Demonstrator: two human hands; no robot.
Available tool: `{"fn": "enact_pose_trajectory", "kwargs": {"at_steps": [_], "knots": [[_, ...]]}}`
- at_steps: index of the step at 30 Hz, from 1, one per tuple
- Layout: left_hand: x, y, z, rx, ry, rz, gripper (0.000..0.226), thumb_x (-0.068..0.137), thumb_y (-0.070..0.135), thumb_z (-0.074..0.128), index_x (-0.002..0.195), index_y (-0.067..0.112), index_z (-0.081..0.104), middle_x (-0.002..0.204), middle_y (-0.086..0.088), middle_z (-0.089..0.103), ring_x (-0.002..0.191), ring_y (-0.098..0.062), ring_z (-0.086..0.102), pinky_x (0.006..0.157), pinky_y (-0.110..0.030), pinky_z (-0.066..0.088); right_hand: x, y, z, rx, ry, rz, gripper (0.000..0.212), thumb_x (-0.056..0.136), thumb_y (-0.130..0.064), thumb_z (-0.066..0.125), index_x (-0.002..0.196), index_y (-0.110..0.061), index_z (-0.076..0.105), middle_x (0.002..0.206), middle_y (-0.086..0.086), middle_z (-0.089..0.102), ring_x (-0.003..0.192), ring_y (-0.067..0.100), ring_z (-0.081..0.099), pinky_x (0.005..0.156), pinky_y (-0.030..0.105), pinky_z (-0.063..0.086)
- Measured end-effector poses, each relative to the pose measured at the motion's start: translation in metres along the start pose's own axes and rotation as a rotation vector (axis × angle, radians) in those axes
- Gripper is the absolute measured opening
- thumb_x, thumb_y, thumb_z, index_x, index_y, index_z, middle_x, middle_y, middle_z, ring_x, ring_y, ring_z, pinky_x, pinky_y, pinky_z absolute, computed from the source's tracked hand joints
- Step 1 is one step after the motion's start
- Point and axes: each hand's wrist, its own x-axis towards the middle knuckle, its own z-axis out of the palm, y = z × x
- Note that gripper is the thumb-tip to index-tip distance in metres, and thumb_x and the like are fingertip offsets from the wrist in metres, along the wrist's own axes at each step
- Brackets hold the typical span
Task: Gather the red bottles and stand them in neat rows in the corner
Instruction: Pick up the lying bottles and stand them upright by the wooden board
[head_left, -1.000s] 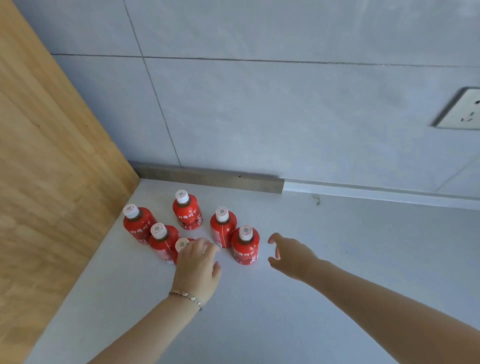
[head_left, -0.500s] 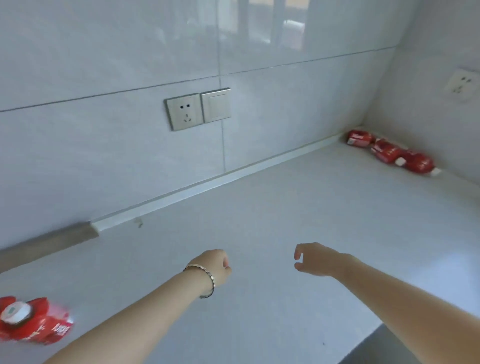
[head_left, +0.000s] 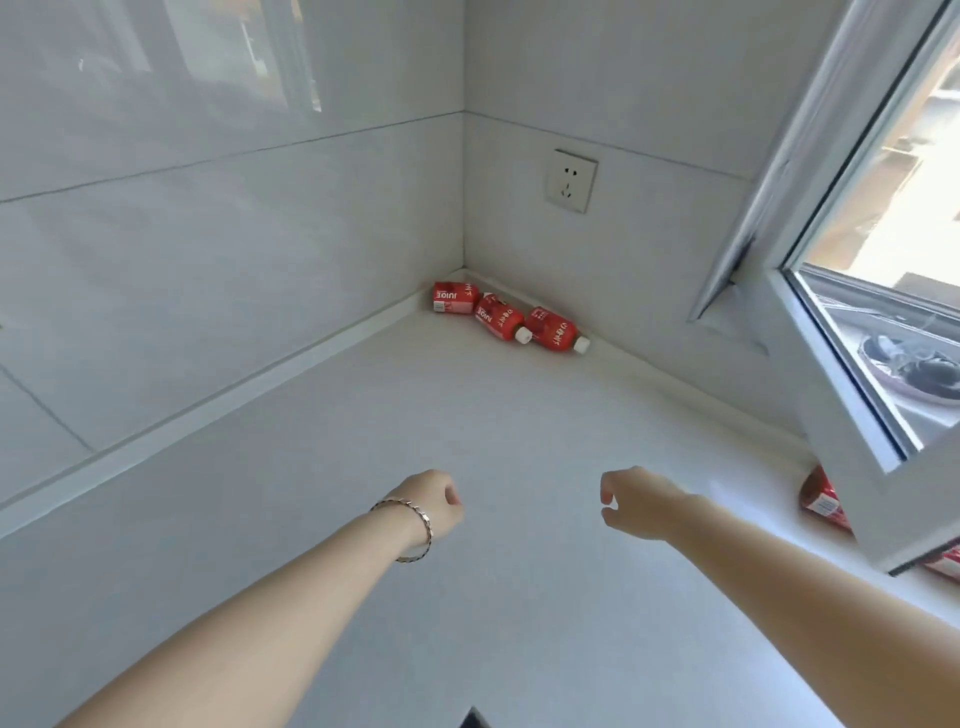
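In corner, red bottles (head_left: 501, 316) labelled "JUICE"

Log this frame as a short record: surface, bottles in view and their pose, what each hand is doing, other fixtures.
surface: white countertop meeting two tiled walls
corner bottles: three red bottles lying on their sides along the far wall
other bottles: red bottle lying by the right wall, partly hidden by the open window frame; another red label shows under the frame
left hand: empty, loosely curled, bracelet on the wrist
right hand: empty, fingers curled
fixtures: wall socket
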Motion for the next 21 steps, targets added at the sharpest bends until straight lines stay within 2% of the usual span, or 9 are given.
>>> {"fn": "enact_pose_trajectory", "kwargs": {"at_steps": [7, 10, 13, 15, 18, 21], "knots": [[0.105, 0.053, -0.024, 0.073, -0.010, 0.025, 0.021, 0.088, 0.018, 0.044, 0.097, 0.017, 0.063, 0.113, -0.004, 0.066, 0.105, -0.025, 0.061, 0.091, -0.032, 0.049, 0.081, 0.031, -0.029, 0.055, 0.007, 0.046, 0.031, 0.093, -0.026, 0.044, 0.122, -0.019, 0.052, 0.126, 0.003, 0.055, 0.112, 0.026, 0.058, 0.073, 0.026, 0.036], [0.157, 0.061, -0.036, 0.100, -0.028, 0.040, 0.018, 0.087, 0.015, 0.043, 0.089, 0.018, 0.061, 0.102, -0.005, 0.065, 0.091, -0.025, 0.058, 0.085, -0.030, 0.048, 0.125, 0.034, -0.040, 0.118, 0.013, 0.090, 0.032, 0.093, -0.026, 0.044, 0.123, -0.019, 0.051, 0.129, 0.002, 0.053, 0.115, 0.024, 0.056, 0.075, 0.026, 0.037], [0.203, 0.060, -0.041, 0.111, -0.050, 0.032, 0.022, 0.086, 0.015, 0.041, 0.066, 0.023, 0.044, 0.086, 0.000, 0.055, 0.080, -0.023, 0.051, 0.074, -0.029, 0.043, 0.177, 0.042, -0.053, 0.189, 0.015, 0.139, 0.038, 0.093, -0.026, 0.047, 0.130, -0.016, 0.046, 0.134, 0.003, 0.047, 0.117, 0.024, 0.054, 0.080, 0.027, 0.040], [0.232, 0.057, -0.045, 0.123, -0.063, 0.021, 0.029, 0.087, 0.016, 0.041, 0.060, 0.025, 0.037, 0.083, 0.003, 0.052, 0.080, -0.022, 0.052, 0.073, -0.030, 0.043, 0.216, 0.049, -0.066, 0.228, 0.026, 0.179, 0.046, 0.093, -0.023, 0.050, 0.136, -0.012, 0.040, 0.138, 0.004, 0.043, 0.118, 0.025, 0.054, 0.084, 0.029, 0.043], [0.276, 0.049, -0.052, 0.110, -0.074, 0.026, 0.030, 0.085, 0.015, 0.044, 0.059, 0.028, 0.038, 0.083, 0.004, 0.055, 0.091, -0.025, 0.062, 0.080, -0.032, 0.050, 0.275, 0.052, -0.087, 0.251, 0.099, 0.207, 0.057, 0.090, -0.020, 0.056, 0.141, -0.010, 0.033, 0.143, 0.007, 0.037, 0.126, 0.027, 0.047, 0.097, 0.035, 0.045], [0.312, 0.044, -0.059, 0.099, -0.068, 0.038, 0.031, 0.085, 0.016, 0.045, 0.059, 0.030, 0.041, 0.081, 0.005, 0.057, 0.095, -0.025, 0.065, 0.083, -0.033, 0.052, 0.331, 0.050, -0.096, 0.345, 0.166, 0.200, 0.060, 0.087, -0.019, 0.060, 0.141, -0.010, 0.034, 0.143, 0.010, 0.039, 0.127, 0.030, 0.047, 0.099, 0.033, 0.042]]}}
